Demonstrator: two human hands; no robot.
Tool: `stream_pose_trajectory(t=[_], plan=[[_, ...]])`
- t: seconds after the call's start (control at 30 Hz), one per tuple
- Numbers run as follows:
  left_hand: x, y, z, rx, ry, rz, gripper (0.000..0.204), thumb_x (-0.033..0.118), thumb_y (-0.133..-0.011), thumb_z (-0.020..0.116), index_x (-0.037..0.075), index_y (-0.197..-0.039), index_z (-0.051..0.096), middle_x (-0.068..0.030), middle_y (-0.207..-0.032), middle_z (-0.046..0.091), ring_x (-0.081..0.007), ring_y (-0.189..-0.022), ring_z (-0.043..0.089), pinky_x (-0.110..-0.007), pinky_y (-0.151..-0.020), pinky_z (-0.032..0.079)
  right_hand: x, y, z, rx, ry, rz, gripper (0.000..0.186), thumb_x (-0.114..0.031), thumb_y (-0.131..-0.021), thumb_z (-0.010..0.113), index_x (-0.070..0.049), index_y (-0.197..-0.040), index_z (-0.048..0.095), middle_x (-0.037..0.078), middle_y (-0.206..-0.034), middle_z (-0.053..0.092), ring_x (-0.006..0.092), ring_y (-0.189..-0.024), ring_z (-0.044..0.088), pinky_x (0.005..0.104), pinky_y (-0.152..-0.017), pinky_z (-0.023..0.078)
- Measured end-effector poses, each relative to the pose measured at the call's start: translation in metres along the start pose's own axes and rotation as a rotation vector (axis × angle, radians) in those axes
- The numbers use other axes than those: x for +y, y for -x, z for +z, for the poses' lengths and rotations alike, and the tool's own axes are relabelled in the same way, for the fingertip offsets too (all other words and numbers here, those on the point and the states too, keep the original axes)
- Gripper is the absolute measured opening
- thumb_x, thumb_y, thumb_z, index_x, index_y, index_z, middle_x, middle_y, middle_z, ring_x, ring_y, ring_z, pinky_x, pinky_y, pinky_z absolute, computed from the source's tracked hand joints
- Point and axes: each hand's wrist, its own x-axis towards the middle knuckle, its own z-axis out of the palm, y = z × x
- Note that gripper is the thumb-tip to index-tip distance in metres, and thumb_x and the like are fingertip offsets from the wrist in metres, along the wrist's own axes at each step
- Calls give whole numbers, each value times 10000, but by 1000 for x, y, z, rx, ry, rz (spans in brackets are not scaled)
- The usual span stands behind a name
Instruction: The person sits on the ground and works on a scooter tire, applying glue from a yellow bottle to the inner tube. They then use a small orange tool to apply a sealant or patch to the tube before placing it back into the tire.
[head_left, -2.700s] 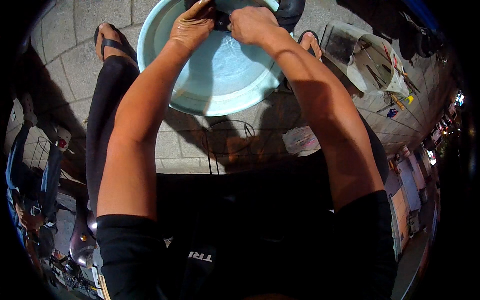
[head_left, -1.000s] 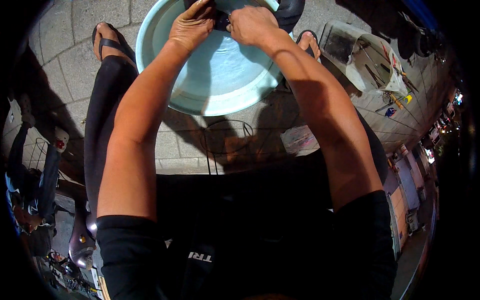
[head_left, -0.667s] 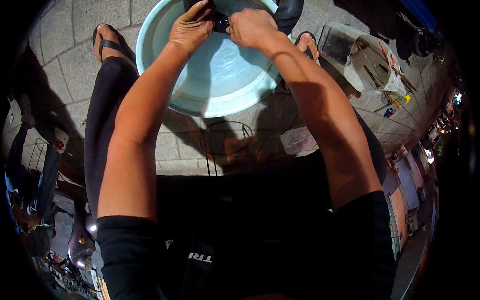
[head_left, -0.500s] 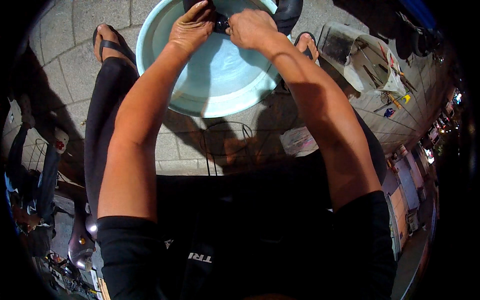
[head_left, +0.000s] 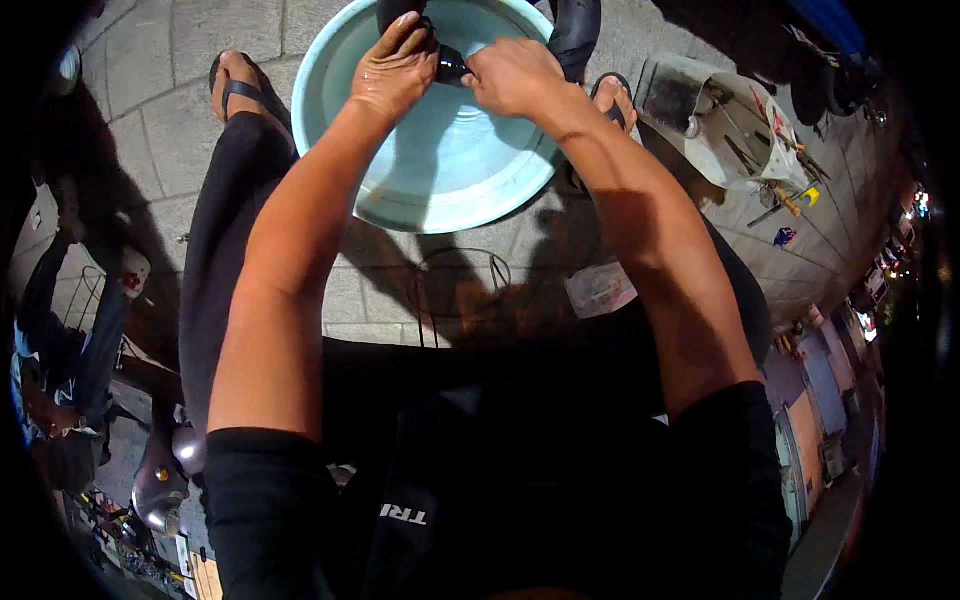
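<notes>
Squarely between two bare hands, a black tube (head_left: pixel 453 67) bridged the grip above a basin

Outdoors on stone paving (head_left: pixel 140 140), the left hand (head_left: pixel 395 75) was wrapped around the tube at one end of a short, glossy stretch; the right hand (head_left: pixel 515 78), knuckles uppermost, was closed at the other end and appeared to pinch the rubber-like surface, though its fingertips were largely hidden. That stretch lay directly between the fists, its long axis running left to right across the person's front and tipping slightly nearer at the right; neither hand was clearly the closer, since each met it at an end. Beyond the grip, the tube bent away from the body on both sides; its farther course was out of view. Beneath the grip, and spreading toward the person, sat a pale blue basin (head_left: pixel 450 210) holding water (head_left: pixel 465 135); whether the tube touched the surface could not be told. Well off to the right of the grip stood a whitish container (head_left: pixel 735 165) of tools; on the near side, past the basin, a thin wire loop (head_left: pixel 503 268) and a clear plastic packet (head_left: pixel 600 290) lay on the ground.
</notes>
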Motion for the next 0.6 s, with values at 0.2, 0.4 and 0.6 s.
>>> stream_pose_trajectory(t=[0.2, 0.4, 0.6], plan=[[-2, -1, -8, 38, 56, -29, 240, 209, -942, 569, 118, -1112, 712, -18, -1269, 695, -156, -1376, 544, -413, -1335, 196, -1, 13, -9, 37, -14, -34, 349, -394, -945, 713, -67, -994, 824, 214, -975, 784, 406, -969, 761, 499, -891, 606], [-5, -4, -15, 12, 173, -59, 219, 193, -924, 576, 99, -1075, 705, -25, -1237, 686, -170, -1357, 551, -420, -1327, 200, 2, 23, -15, 112, 5, -84, 460, -478, -895, 752, -34, -1012, 780, 219, -984, 771, 422, -969, 741, 515, -894, 584], [-2, -8, -32, 20, 176, -86, 200, 196, -923, 585, 88, -1043, 703, -35, -1210, 684, -178, -1358, 551, -422, -1322, 197, -2, 28, -8, 267, -25, -131, 500, -495, -899, 753, -95, -1197, 718, 188, -1116, 750, 417, -1026, 703, 509, -925, 547]])
